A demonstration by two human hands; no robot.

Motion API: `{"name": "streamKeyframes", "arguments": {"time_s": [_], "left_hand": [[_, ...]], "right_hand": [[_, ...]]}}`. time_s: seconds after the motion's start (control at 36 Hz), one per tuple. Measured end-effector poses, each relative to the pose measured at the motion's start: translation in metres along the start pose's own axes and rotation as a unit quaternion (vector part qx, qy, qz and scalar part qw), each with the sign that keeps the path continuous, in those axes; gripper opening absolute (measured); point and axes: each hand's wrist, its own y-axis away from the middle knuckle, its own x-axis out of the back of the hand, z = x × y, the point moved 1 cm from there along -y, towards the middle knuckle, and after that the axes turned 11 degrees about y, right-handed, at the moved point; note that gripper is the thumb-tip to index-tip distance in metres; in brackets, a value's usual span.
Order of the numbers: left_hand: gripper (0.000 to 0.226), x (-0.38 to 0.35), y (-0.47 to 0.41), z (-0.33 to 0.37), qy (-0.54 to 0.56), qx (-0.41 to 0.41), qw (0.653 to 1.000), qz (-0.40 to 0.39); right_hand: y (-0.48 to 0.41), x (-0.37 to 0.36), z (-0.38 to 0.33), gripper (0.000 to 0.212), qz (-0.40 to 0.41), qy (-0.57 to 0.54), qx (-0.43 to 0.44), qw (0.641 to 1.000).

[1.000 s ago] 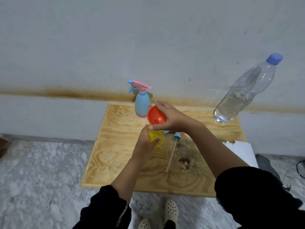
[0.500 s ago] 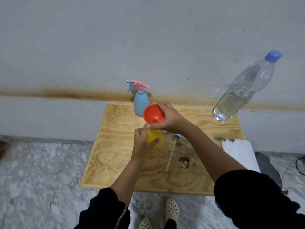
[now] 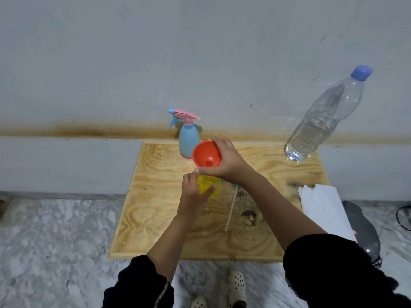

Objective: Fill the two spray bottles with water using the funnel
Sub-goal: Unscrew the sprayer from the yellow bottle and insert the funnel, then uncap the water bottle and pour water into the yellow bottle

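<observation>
Head view: an orange funnel (image 3: 206,156), its wide mouth tilted toward the camera, is gripped at the rim by the right hand (image 3: 230,163) just above a translucent yellow bottle (image 3: 210,187), which is clasped by the left hand (image 3: 192,194) over a plywood board (image 3: 155,207); a blue bottle (image 3: 189,140) with a pink trigger is stood behind

Left sleeve (image 3: 138,285) and right sleeve (image 3: 333,274) are black, the left with a thin pale line. Left hand (image 3: 192,194) and right hand (image 3: 229,163) are bare. Cream clogs (image 3: 236,286) show dark holes.
</observation>
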Motion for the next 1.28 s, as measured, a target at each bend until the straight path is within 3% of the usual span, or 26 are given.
{"name": "streamKeyframes", "arguments": {"time_s": [0.19, 0.33, 0.44, 0.64, 0.94, 1.28], "left_hand": [[0.062, 0.007, -0.001, 0.008, -0.016, 0.012, 0.999, -0.029], [0.053, 0.011, 0.002, 0.023, -0.056, 0.000, 0.998, -0.031], [0.060, 0.014, 0.013, 0.038, -0.107, 0.009, 0.994, -0.028], [0.059, 0.007, 0.056, 0.070, -0.218, 0.020, 0.974, -0.059], [0.059, -0.075, 0.066, 0.152, -0.263, -0.090, 0.952, -0.128], [0.069, -0.182, -0.046, 0.245, -0.257, -0.236, 0.923, -0.164]], "right_hand": [[0.005, 0.003, -0.001, 0.103, -0.003, -0.005, -0.001, 1.000], [0.014, 0.013, 0.001, 0.090, 0.010, 0.001, 0.010, 1.000], [0.031, 0.024, 0.010, 0.087, 0.024, 0.008, 0.003, 1.000], [0.092, 0.057, 0.056, 0.062, 0.025, 0.119, -0.044, 0.992], [0.167, 0.104, 0.128, 0.062, 0.057, 0.213, -0.127, 0.967], [0.123, 0.157, 0.199, 0.057, 0.101, 0.243, -0.186, 0.947]]}}
